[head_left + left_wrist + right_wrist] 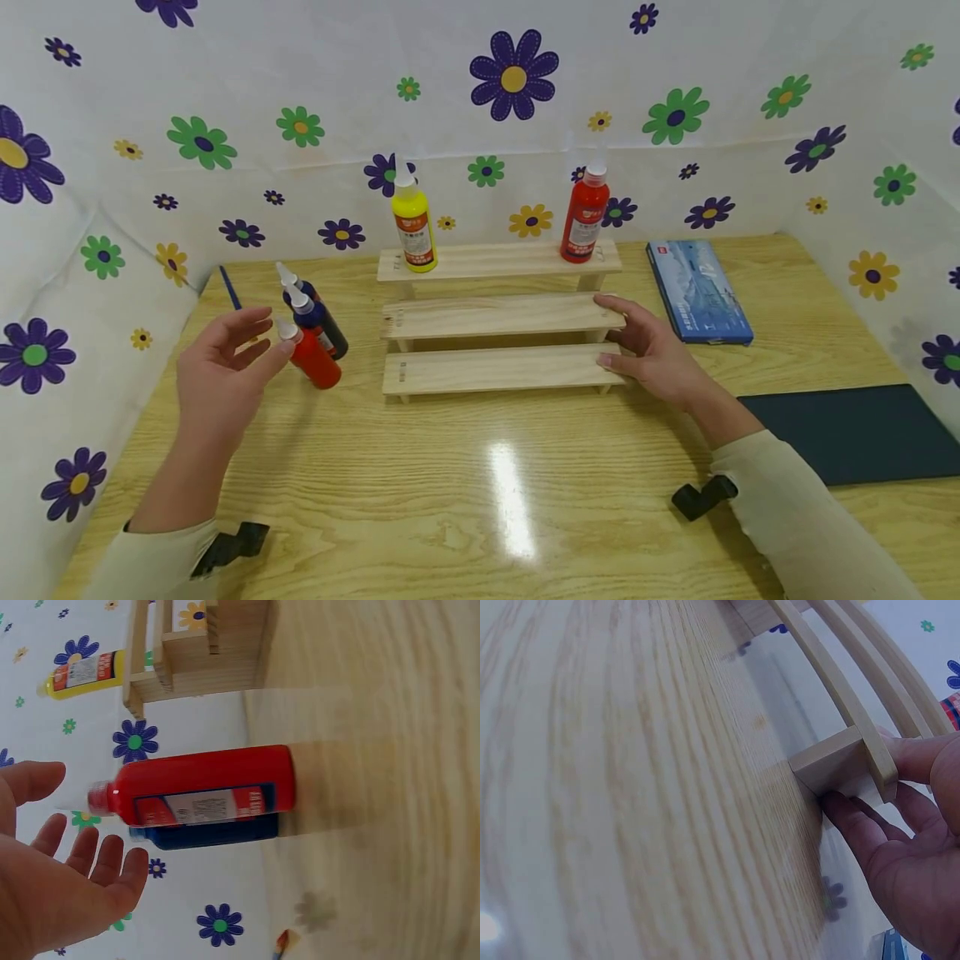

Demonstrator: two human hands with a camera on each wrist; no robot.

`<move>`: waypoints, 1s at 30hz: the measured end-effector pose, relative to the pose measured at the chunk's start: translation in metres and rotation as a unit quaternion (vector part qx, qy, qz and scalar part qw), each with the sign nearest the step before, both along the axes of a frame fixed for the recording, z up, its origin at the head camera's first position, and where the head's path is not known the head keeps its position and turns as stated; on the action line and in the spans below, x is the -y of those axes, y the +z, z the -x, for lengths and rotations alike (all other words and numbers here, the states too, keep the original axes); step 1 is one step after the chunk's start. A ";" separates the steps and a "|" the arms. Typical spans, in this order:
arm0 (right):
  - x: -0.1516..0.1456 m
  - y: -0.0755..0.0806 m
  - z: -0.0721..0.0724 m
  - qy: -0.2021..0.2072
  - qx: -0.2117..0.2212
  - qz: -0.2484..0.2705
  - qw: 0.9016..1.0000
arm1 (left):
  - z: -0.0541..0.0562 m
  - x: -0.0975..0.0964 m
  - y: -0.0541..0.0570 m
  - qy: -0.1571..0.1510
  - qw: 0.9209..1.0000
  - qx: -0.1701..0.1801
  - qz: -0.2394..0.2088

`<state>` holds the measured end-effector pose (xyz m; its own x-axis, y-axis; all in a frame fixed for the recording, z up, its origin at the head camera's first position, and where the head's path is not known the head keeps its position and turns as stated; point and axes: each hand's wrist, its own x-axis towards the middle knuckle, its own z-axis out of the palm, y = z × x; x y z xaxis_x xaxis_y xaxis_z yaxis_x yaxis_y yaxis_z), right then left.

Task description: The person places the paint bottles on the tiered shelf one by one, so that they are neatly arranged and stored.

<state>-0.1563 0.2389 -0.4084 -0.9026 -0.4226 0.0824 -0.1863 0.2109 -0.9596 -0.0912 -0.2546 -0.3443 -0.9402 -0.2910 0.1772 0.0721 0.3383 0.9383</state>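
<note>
A three-step wooden rack (pixel 498 367) stands on the table. My right hand (pixel 652 350) holds the rack's right end, its thumb on the lowest plank and a finger on the middle one. In the right wrist view, fingers (pixel 855 825) reach to the support below the plank. On the top step, a yellow paint bottle (pixel 415 233) stands at the left and a red paint bottle (pixel 585 221) at the right. My left hand (pixel 225 358) hovers by the nozzle of another red bottle (pixel 317 362), fingers loosely bent around air. Dark blue bottles (pixel 330 329) stand just behind it.
A blue brush handle (pixel 230 287) shows behind my left hand. Right of the rack lies a flat blue box (pixel 701 292), with a dark mat (pixel 855 433) nearer me. Flower-patterned cloth (pixel 450 125) borders the wooden table (pixel 420 500) at the back and sides.
</note>
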 end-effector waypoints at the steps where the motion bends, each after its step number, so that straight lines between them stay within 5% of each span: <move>1: 0.000 0.000 0.000 0.001 0.000 0.001 1.000 | 0.000 0.001 -0.003 -0.005 1.000 0.015 0.011; 6: 0.001 -0.001 0.000 0.005 0.003 0.011 1.000 | 0.002 0.002 -0.013 -0.025 0.997 0.059 0.040; 11: 0.001 -0.001 -0.001 0.004 0.001 0.011 1.000 | 0.003 0.002 -0.017 -0.011 0.995 0.072 0.062; 23: 0.000 -0.001 0.000 -0.001 0.002 0.009 1.000 | 0.006 0.002 -0.021 0.019 0.996 0.059 0.065; 30: 0.000 -0.002 0.001 -0.004 0.005 0.002 1.000 | 0.007 0.002 -0.024 0.006 0.999 0.044 0.020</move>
